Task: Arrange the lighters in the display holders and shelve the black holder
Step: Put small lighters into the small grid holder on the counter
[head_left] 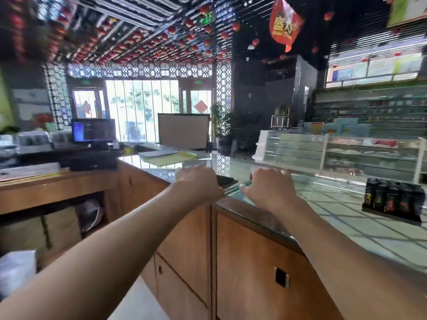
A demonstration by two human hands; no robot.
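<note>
Black rectangular display holder [390, 214] sits on the glossy glass countertop [335, 211], far right, well apart from both hands. Its long axis runs roughly left-right. Dark printed lighters [392, 197] stand upright in it, packed in rows. Right hand [270, 189]: fingers loosely spread, tips on the glass, thumb out. Left hand [198, 182]: fingers curled at the counter edge beside a flat dark slab [227, 180]; whether it grips anything cannot be told.

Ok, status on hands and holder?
Right hand open on glass counter edge. Left hand over dark flat item, grip unclear. Black holder of lighters apart, far right.
</note>
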